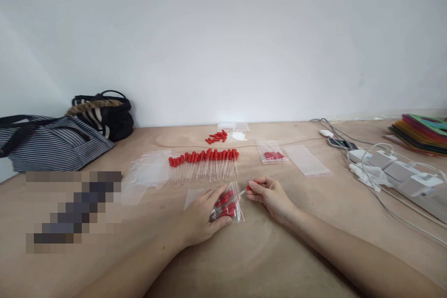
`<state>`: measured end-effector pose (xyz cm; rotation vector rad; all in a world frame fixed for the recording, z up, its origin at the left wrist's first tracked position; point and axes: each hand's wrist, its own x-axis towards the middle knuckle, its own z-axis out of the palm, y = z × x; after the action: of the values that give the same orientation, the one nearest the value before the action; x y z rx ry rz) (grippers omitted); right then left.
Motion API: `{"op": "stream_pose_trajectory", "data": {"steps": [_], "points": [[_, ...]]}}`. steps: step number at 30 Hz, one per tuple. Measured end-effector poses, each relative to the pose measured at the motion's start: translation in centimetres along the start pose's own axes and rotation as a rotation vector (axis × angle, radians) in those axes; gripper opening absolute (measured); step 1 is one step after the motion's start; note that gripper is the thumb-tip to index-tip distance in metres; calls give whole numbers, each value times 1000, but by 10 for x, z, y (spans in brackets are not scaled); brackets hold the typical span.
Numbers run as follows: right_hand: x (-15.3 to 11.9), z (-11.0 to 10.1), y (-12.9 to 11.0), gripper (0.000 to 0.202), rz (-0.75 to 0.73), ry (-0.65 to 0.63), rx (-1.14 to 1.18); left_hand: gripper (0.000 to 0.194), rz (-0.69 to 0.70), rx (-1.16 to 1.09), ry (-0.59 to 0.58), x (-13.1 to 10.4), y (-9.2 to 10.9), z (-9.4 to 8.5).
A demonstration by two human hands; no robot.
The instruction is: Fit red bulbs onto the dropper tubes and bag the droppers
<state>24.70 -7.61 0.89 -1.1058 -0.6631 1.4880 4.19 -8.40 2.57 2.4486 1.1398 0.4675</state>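
My left hand [206, 214] lies over a clear zip bag [240, 214], fingers along its far edge and thumb along its near edge, gripping it against the table. Inside are several droppers whose red bulbs show through the plastic; the hand covers their other ends. At the bag's red-striped mouth, my right hand [267, 194] pinches one dropper [248, 188] by its red bulb. Its clear tube points left into or just over the opening; I cannot tell which. Beyond my hands, several droppers [209, 160] lie in a row, red bulbs away from me.
Loose red bulbs [217, 137] and clear tubes [236, 136] lie at the back. A filled bag [273, 152] sits beside a flat bag [307, 160]. More flat bags [150, 170] are left. Chargers and cables [398, 167] occupy the right; a striped bag [59, 142] stands far left.
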Motion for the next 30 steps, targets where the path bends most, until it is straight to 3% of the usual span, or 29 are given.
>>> {"op": "stream_pose_trajectory", "data": {"steps": [6,15,24,30], "points": [[-8,4,3,40,4,-88,-87,59,1,15,0,0,0,-1],[4,-1,5,31,-48,-384,-495,58,16,38,4,0,4,-3],[19,6,0,21,-249,-600,-688,56,58,39,48,0,3,-3],[18,7,-6,15,-541,-731,-882,54,75,45,28,0,3,-3]]}}
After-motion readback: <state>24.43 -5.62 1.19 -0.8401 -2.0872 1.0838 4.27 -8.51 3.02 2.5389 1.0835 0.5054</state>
